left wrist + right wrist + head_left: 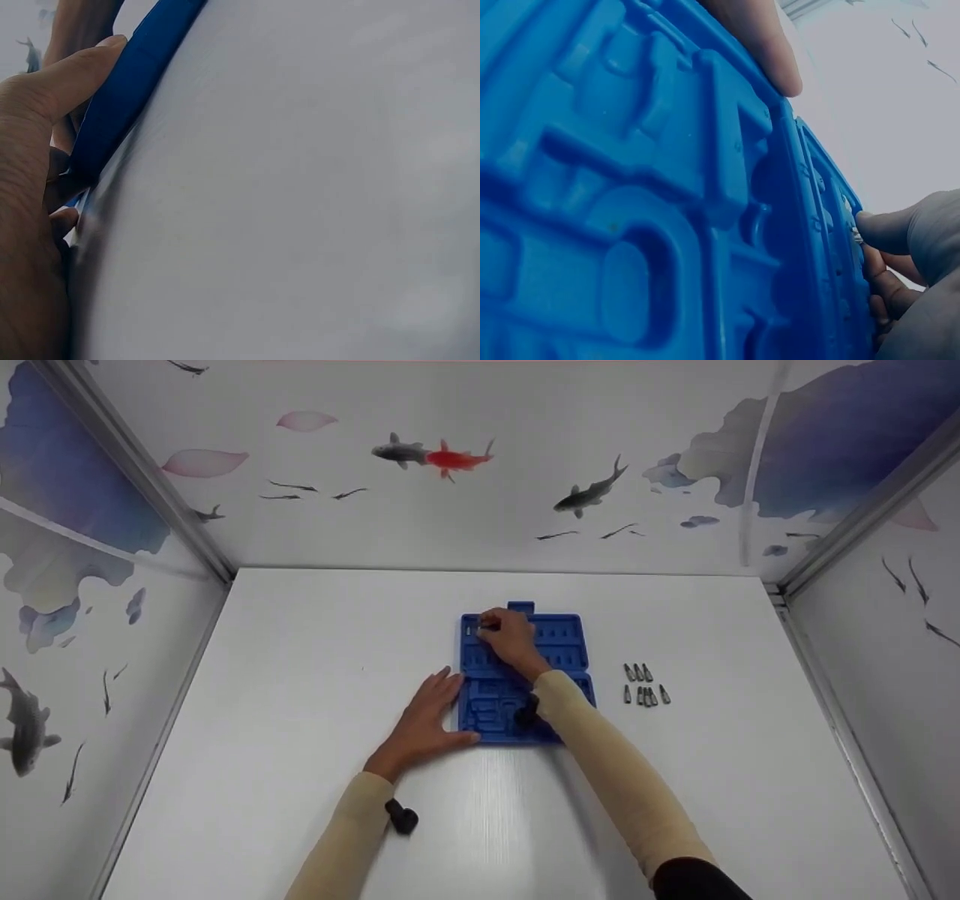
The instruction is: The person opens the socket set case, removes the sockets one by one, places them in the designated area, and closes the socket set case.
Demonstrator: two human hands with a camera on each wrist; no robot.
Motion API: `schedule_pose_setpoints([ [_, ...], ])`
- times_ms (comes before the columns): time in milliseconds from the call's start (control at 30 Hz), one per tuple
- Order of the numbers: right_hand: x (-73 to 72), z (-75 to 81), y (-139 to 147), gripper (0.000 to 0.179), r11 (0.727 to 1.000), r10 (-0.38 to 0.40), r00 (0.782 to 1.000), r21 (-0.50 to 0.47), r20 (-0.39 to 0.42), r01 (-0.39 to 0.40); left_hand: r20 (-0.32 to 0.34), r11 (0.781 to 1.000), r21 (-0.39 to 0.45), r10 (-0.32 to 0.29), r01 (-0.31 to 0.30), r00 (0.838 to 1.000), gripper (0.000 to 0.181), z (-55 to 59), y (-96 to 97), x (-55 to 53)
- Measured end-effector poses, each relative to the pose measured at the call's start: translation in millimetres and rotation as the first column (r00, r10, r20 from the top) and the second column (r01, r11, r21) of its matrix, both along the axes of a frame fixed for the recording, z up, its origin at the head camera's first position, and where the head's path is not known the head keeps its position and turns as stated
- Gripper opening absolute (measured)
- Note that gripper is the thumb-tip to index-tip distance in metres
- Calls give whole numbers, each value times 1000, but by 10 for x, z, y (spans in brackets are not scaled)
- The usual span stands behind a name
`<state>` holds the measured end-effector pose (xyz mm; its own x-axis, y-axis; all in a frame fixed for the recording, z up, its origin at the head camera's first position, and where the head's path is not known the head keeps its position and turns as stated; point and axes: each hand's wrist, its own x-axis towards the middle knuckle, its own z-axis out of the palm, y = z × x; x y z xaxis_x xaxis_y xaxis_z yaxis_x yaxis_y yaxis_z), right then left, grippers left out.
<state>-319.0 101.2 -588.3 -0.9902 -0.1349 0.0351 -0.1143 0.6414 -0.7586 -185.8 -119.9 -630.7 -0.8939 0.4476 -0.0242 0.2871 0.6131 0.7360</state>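
A blue plastic case [491,712] lies unfolded on the table, its moulded slots facing up. Over the far-left slots, my right hand [511,636] pinches a small metal bit [856,235] between thumb and fingers, mostly hidden by them. Beside it, another metal bit [469,631] sits in a slot at the case's far-left corner. My left hand [429,720] rests along the near-left side of the case, thumb and fingers spread. In the left wrist view its thumb [82,75] lies against the rim.
To the right of the case, several small metal bits [646,696] lie on the white table [300,697] in two loose rows. White panels with painted fish [589,496] stand behind and on both sides.
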Motion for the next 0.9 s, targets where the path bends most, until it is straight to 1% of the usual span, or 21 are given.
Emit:
schedule_pose_setpoints([
  [133,19,38,21,23,999,-31,1000,21,-7,31,-14,1000,16,-10,11,1000,116,11,33,-11],
  [200,26,47,34,21,999,-45,999,4,-7,45,-24,1000,26,-14,14,1000,116,16,52,-14],
  [233,28,47,42,20,998,-55,998,-19,-4,55,-29,999,32,-14,15,999,116,18,63,-15],
  [300,29,52,63,19,986,-76,997,-144,23,79,-36,999,35,-17,18,999,115,18,85,-13],
  [333,29,57,80,20,971,-86,996,-222,38,92,-39,999,36,-18,19,999,115,17,96,-10],
  [367,27,65,104,21,949,-93,995,-300,45,103,-40,999,38,-19,20,999,115,16,107,-6],
  [433,32,98,170,22,892,-99,994,-437,54,112,-42,999,35,-19,21,999,115,12,124,0],
  [467,43,124,213,23,866,-89,994,-488,56,105,-40,999,32,-18,19,999,115,9,130,5],
  [500,57,150,264,23,853,-79,996,-513,52,94,-39,999,30,-15,17,999,115,7,133,9],
  [533,80,180,322,23,850,-67,997,-521,49,83,-37,1000,26,-12,13,999,116,5,134,13],
  [600,142,239,449,22,854,-45,997,-516,56,68,-30,1000,16,-5,6,1000,117,2,129,20],
  [667,218,281,588,21,872,-35,997,-485,73,66,-22,1000,12,3,-3,1000,117,0,114,23],
  [800,379,321,886,23,905,-55,993,-414,104,94,-10,1000,7,12,-12,1000,118,-9,53,10],
  [900,492,318,1114,26,910,-74,990,-398,122,117,-15,1000,2,17,-17,1000,118,-15,1,8],
])
